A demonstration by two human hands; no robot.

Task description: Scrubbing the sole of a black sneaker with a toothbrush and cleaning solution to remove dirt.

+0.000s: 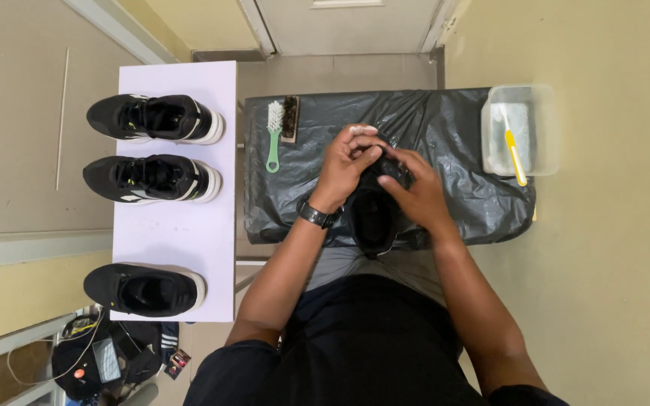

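Black sheeting (pixel 445 120) shields the counter beneath a black shoe (pixel 374 214), which the left hand (pixel 346 162) and right hand (pixel 415 192) steady upright, fingers clamped around its top near the front edge.

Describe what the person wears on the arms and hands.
Both forearms are bare, with no gloves or rings that can be made out. The left hand has a dark wristwatch with a black band on its wrist. The right hand has nothing on its wrist. Short dark sleeves start near the elbows.
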